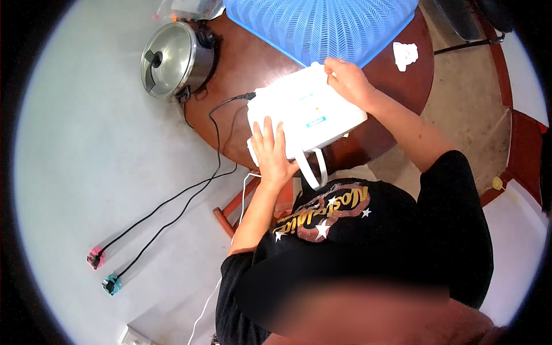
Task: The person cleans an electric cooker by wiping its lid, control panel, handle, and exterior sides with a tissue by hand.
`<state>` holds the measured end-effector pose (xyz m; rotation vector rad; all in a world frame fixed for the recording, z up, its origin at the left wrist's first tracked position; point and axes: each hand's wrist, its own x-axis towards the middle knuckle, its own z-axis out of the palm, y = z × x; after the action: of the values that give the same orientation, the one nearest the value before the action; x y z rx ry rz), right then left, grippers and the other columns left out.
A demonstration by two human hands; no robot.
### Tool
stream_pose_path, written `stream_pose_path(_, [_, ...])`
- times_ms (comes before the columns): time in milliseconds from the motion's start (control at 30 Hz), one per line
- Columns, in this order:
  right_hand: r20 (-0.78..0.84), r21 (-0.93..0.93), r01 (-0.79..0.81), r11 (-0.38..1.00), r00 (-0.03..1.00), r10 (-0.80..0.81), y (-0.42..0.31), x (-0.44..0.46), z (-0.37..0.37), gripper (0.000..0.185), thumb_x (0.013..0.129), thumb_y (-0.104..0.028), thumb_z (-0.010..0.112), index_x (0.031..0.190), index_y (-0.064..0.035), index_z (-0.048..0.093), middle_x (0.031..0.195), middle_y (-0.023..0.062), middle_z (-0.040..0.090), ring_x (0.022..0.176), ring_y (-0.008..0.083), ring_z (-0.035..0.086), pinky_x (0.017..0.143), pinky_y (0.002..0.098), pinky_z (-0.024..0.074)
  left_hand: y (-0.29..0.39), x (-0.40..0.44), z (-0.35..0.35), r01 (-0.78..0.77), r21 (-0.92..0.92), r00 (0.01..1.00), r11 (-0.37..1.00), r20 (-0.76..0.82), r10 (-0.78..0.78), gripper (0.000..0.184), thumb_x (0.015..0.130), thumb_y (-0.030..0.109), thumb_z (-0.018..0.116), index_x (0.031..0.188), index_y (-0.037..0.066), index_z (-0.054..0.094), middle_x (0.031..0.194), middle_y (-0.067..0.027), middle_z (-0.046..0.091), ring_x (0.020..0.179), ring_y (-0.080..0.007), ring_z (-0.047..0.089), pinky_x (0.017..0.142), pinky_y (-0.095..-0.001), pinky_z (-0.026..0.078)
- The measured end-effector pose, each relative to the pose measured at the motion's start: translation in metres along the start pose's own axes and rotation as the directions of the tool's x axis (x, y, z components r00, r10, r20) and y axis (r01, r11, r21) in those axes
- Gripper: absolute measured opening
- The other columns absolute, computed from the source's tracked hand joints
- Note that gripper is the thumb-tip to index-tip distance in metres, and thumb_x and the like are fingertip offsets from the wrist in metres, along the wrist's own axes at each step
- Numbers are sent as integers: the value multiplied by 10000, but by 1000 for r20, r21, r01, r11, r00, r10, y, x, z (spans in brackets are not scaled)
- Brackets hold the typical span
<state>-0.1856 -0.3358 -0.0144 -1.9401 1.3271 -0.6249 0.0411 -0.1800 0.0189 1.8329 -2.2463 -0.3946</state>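
A white boxy appliance (pixel 290 129) with a loop-shaped handle (pixel 307 171) on its near side sits at the table edge in front of me; glare hides much of its surface. My left hand (pixel 270 152) lies on its left part, fingers outstretched. My right hand (pixel 348 83) has its fingers curled over the far right corner, and the fingertips are partly hidden. A black power cord (pixel 217 129) enters the appliance from the left. A small blue label (pixel 315 122) shows on its white face.
On the round brown table (pixel 422 75) are an upturned blue plastic basket (pixel 328 29), a steel pot with a glass lid (pixel 169 60) and crumpled white tissue (pixel 405 56). Two black cords run left to a pink plug (pixel 96 259) and a teal plug (pixel 112 284).
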Motion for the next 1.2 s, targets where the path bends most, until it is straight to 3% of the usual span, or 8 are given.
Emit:
stream_pose_path(133, [-29,-39,-263,964,965,262,28,8,-1,126,824,-116,536,814,8,516,812,230,602,791,422,580,686,449,467,1,0,-1,-19,22,1000,1000,7,19,936,586,375,810,1330,-4,388,1438,-246,287,1313,-497,238,999,-579,272])
stream_pose_path(200, [-73,-78,-194,978,979,189,68,7,3,97,813,-88,557,823,8,542,723,191,614,699,354,614,626,408,473,-4,-2,6,-40,-11,998,999,-56,39,932,579,361,811,1327,-4,392,1439,-246,287,1310,-500,243,999,-578,275])
stream_pose_path(267, [97,370,-600,709,784,613,76,7,-4,90,808,-69,576,865,1,584,685,111,615,649,214,613,589,331,466,-7,-2,11,-42,-20,997,999,-65,40,929,580,358,812,1326,-4,394,1441,-246,284,1310,-499,244,1000,-577,276])
stream_pose_path(333, [51,462,-567,682,785,618,81,4,1,117,810,-70,591,904,-3,606,730,56,614,668,114,577,597,270,454,-8,-3,11,-41,-30,997,999,-72,39,926,581,355,813,1325,-4,395,1443,-246,282,1310,-499,245,1002,-576,277])
stream_pose_path(400, [-67,687,-249,683,914,400,77,-6,7,122,813,-76,600,910,-2,600,775,69,625,689,126,586,624,269,459,-5,-1,8,-25,-18,999,1000,-33,24,924,585,355,815,1324,-6,395,1445,-247,279,1308,-500,249,1007,-574,277])
stream_pose_path(533, [-77,107,41,993,997,-33,16,-11,-5,56,849,-66,566,878,-19,557,764,95,589,710,156,571,672,287,452,-7,0,10,-35,-26,999,999,-39,34,927,576,348,819,1322,-6,398,1441,-246,284,1307,-501,249,1008,-572,278])
stream_pose_path(767, [67,63,-363,930,931,359,35,15,4,129,821,-160,556,791,-36,533,695,139,575,612,255,544,593,374,427,-3,-3,2,-17,-63,999,998,-43,14,935,543,282,830,1340,39,407,1472,-228,246,1350,-490,181,984,-649,255])
stream_pose_path(1200, [397,-159,131,979,916,-58,-61,60,42,166,837,-170,511,804,-16,564,808,199,626,772,397,601,659,462,445,-7,-8,-3,58,-115,998,992,0,-58,858,586,305,801,1332,90,434,1481,-189,238,1351,-473,181,993,-656,238])
